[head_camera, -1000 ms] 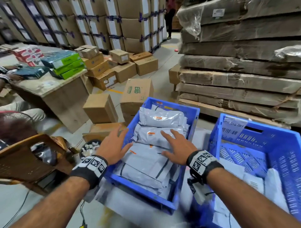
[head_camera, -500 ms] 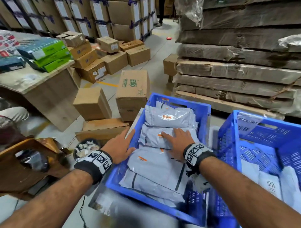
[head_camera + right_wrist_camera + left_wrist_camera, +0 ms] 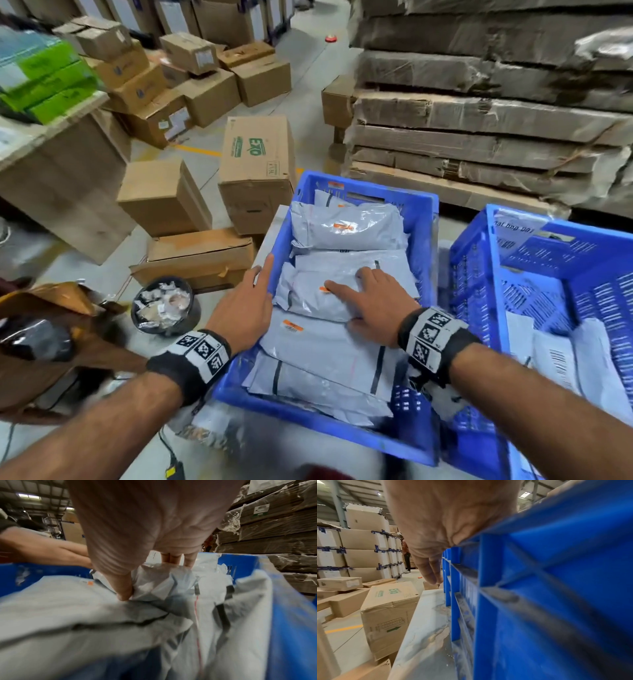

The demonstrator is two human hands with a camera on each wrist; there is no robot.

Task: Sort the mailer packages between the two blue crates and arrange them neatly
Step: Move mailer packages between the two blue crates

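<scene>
The left blue crate holds several grey mailers in overlapping layers. My right hand lies flat on the middle mailer, fingers spread and pressing it down; in the right wrist view the right hand has its thumb dug into crumpled plastic. My left hand rests with straight fingers along the crate's left rim, its palm on the rim in the left wrist view. A puffy mailer lies at the far end. The right blue crate holds a few white mailers.
Both crates stand on a pale tabletop. Cardboard boxes stand on the floor at its left edge, with a black bin of scraps and a brown chair nearer me. Wrapped flat cartons are stacked behind the crates.
My right hand has slid farther into the left crate, from the near mailers onto the middle one. The left hand has stayed at the left rim, and my view has dropped closer.
</scene>
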